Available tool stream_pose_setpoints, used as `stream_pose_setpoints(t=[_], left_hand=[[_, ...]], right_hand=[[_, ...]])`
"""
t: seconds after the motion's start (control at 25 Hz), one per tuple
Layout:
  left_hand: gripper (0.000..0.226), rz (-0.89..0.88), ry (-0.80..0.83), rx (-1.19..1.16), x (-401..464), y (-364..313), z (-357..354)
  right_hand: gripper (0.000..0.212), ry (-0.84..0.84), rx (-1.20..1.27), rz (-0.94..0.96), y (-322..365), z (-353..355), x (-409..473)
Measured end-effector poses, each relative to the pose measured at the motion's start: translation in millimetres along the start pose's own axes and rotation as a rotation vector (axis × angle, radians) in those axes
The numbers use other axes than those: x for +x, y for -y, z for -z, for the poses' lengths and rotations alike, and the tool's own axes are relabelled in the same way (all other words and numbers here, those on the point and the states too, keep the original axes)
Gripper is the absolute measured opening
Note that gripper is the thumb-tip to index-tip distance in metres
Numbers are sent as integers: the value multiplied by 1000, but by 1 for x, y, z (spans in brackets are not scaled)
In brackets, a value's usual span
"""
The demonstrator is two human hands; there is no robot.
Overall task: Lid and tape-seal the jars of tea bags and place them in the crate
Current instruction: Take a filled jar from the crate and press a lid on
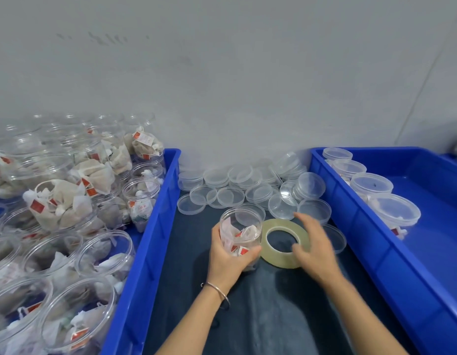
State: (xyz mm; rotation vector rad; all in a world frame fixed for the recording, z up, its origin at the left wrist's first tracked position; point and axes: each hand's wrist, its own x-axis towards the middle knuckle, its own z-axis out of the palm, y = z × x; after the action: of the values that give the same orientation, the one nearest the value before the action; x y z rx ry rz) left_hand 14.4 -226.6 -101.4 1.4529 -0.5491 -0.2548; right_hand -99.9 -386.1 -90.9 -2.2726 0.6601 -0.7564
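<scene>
Left hand (pixel 228 254) round an unlidded jar (pixel 240 235) (tea bags inside), right hand (pixel 315 248) spread over the tape roll (pixel 284 242).

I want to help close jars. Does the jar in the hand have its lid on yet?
No, it is still open. The jar gripped by the left hand shows a bare rim on top, with tea bags visible inside.

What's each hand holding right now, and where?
Left hand grips the open jar around its side wall. Right hand holds nothing, fingers spread over the tape roll.
</scene>
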Motion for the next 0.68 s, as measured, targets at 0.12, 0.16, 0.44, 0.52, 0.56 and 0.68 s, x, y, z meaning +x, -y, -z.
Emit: stream_pose_setpoints(t=[0.12, 0.16, 0.44, 0.52, 0.56, 0.68], left_hand=[[73, -25, 12, 26, -5, 2, 0], [74, -24, 25, 17, -7, 3, -1], [73, -39, 127, -85, -21, 10, -10], [76, -49, 142, -104, -22, 11, -11], [78, -54, 161, -114, -22, 12, -12], [88, -90, 224, -64, -18, 9, -10]], right_hand=[[42, 95, -610, -337, -36, 26, 1], [32, 172, -700, -366, -43, 29, -2], [18, -395, 250, -383, 14, 36, 3], [11, -253, 833, -457, 45, 37, 15], [13, -117, 978, -493, 58, 34, 18], [23, 165, 542, -420, 77, 12, 21]])
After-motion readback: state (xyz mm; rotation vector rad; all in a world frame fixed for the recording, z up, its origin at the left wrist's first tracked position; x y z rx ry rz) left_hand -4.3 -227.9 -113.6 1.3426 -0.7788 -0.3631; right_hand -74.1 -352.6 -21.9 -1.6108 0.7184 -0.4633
